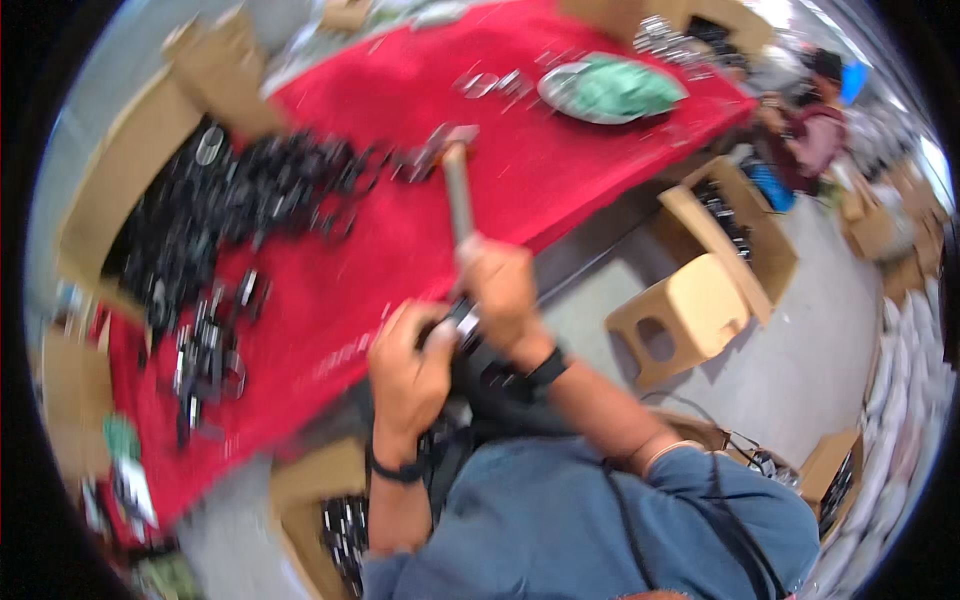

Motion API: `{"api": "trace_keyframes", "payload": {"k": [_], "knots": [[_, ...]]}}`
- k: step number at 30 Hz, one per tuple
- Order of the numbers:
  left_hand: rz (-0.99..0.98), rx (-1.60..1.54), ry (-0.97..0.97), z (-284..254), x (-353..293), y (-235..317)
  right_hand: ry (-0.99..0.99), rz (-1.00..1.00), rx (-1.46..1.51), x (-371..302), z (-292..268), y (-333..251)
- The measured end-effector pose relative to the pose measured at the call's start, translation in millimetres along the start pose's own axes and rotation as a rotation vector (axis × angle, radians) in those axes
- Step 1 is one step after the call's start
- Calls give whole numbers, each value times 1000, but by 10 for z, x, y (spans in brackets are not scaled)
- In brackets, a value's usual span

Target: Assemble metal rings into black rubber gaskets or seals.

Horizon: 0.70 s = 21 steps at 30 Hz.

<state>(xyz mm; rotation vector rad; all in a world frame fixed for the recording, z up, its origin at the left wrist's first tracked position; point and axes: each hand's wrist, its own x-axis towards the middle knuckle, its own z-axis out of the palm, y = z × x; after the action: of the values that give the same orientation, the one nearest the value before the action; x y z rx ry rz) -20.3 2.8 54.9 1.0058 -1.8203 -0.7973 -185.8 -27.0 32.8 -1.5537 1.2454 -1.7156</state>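
Observation:
My right hand (pixel 500 290) grips the wooden handle of a hammer (pixel 456 185), whose metal head points up over the red table (pixel 560 150). My left hand (pixel 408 375) is closed around a small dark metal part (pixel 462 322) at the table's near edge, right beside the right hand. The picture is blurred by motion, so the part's shape is unclear.
A heap of dark metal parts (pixel 260 190) lies on the red cloth to the left, with more in a cardboard box (pixel 120 180). A metal bowl holding something green (pixel 610 90) sits far right. A wooden stool (pixel 680 310) and boxes (pixel 750 225) stand on the floor; a person (pixel 815 125) sits beyond.

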Motion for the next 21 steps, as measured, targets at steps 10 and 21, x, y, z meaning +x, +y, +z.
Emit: {"api": "trace_keyframes", "payload": {"k": [10,21], "knots": [[-295,-585,190,-109,-296,-319,-502,-87,-71,-179,-113,-87],[-276,-484,189,-177,-375,-457,-493,116,38,-350,38,-103]]}}
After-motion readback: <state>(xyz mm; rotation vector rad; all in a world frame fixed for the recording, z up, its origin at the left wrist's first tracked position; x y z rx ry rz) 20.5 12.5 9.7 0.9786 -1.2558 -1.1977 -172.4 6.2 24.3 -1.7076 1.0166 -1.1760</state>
